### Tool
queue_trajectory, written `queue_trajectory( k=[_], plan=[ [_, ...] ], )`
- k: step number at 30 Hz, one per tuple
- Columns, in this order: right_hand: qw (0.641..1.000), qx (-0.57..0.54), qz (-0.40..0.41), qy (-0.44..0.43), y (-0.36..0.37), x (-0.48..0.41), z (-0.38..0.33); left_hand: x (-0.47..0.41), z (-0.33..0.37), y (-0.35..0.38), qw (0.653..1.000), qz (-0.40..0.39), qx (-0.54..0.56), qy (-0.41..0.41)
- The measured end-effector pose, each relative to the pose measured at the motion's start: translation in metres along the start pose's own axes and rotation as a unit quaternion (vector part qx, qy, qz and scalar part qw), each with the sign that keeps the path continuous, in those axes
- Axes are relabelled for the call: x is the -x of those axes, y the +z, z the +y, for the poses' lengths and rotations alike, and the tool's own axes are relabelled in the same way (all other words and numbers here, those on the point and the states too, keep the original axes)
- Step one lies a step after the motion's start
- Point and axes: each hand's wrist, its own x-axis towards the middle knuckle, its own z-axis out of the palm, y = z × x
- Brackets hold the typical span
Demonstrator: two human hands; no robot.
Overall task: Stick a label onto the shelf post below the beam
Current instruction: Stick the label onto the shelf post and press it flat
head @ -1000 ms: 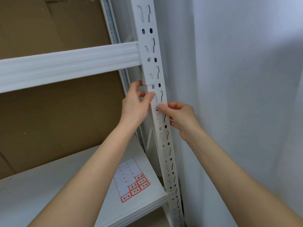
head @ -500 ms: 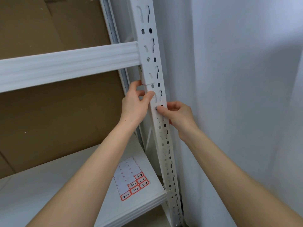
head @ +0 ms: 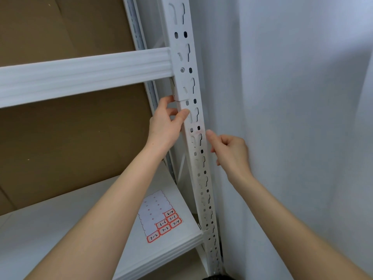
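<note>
Now label (head: 194,136) on post (head: 198,158) below beam (head: 80,75) — long axis unclear; left hand (head: 165,126) pinching post, right hand (head: 230,150) loosely curled.

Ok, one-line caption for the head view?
Left hand grips shelf post below beam; right hand beside it.

A white shelf board (head: 60,229) runs across the lower part of the view, its ribbed front edge nearest the camera and its right end meeting the slotted white post (head: 203,178). A sheet of labels (head: 159,215) lies flat on the board near that right end. Most of the sheet is bare; the remaining red-edged labels sit at its near end, handwritten 6-4, 7-1, 6-6, 7-4, 7-3 and 7-2.
</note>
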Motion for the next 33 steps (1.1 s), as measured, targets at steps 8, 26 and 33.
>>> queue_trajectory(
  k=[8, 26, 33],
  plan=[
    [0.999, -0.009, -0.027, 0.014, 0.022, -0.010, -0.024, -0.001, 0.000, -0.002, 1.000, 0.003, 0.004, -0.002],
    [0.991, 0.000, -0.131, 0.022, 0.017, -0.032, -0.019, -0.003, -0.002, 0.000, 1.000, -0.002, -0.014, -0.004],
    [0.996, 0.042, -0.073, 0.008, 0.027, -0.028, -0.026, -0.003, 0.000, 0.000, 1.000, 0.009, -0.012, -0.001]
  ],
)
